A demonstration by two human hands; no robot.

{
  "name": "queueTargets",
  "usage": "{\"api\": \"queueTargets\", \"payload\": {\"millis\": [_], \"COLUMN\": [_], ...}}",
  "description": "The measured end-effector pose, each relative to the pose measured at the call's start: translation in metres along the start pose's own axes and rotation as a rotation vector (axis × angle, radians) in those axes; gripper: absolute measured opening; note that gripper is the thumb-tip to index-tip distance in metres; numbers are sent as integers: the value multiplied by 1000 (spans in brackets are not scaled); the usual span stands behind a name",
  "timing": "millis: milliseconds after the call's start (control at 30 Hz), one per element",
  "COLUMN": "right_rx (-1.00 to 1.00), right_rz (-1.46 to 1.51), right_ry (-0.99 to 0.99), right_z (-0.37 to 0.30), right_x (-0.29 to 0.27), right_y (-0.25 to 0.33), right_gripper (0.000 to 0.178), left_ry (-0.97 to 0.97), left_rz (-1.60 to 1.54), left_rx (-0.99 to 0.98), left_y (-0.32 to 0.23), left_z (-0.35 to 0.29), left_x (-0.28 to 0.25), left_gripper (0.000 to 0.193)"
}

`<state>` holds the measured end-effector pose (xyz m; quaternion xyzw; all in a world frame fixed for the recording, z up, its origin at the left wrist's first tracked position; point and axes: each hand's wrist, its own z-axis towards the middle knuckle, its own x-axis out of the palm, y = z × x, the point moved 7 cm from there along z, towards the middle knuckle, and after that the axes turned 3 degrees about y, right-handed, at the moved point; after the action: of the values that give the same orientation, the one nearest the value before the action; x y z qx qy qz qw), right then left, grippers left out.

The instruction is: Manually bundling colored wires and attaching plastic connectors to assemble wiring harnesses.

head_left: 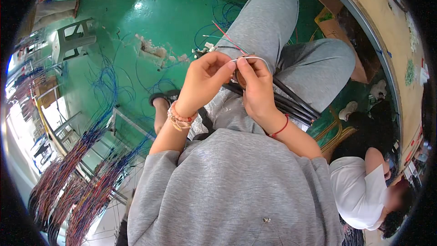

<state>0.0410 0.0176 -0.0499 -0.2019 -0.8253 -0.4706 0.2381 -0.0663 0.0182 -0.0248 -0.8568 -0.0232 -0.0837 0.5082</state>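
Above my lap, my left hand (205, 81) and my right hand (258, 89) meet fingertip to fingertip, both closed in a pinch. Between them runs a thin white wire (260, 58), which curves away past the right fingers. A red wire (224, 32) and a green wire (219, 38) stick out beyond the fingertips toward my knee. Several thick black cables (293, 101) lie across my thighs, passing under my right hand. A small brown thing (241, 80) shows between the palms, too hidden to name. The exact contact point is partly covered by my thumbs.
Bunches of thin coloured wires (75, 196) hang over a metal frame at lower left. Loose blue wires (109, 79) trail over the green floor (118, 23) near a grey stool (73, 41). On the right are a workbench (364, 2), a cardboard box (334, 29) and a person in white (357, 191).
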Motion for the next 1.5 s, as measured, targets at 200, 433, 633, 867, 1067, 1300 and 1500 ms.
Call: {"api": "queueTargets", "payload": {"millis": [200, 433, 633, 867, 1067, 1300, 1500], "right_rx": [-16, 199, 329, 226, 200, 217, 144], "right_rz": [-220, 124, 48, 162, 144, 52, 77], "right_ry": [-17, 30, 64, 140, 93, 64, -18], "right_z": [-1, 2, 2, -1, 7, -2, 0], "right_x": [-1, -2, -11, -3, -10, -16, -16], "right_y": [5, -9, -15, -4, 0, -6, 6], "right_gripper": [10, 10, 12, 15, 14, 14, 15], "left_ry": [-160, -89, -130, -6, 89, -131, -116], "left_rz": [121, -20, -323, 36, -23, 2, 72], "left_rx": [188, 83, -80, -34, -64, 60, 128], "left_y": [-7, -2, 14, 3, -3, 0, -3], "left_z": [-1, 1, 3, 2, -3, -2, 0], "left_x": [-2, -10, -18, -18, -14, -12, -9], "left_gripper": [9, 10, 12, 13, 17, 19, 23]}}
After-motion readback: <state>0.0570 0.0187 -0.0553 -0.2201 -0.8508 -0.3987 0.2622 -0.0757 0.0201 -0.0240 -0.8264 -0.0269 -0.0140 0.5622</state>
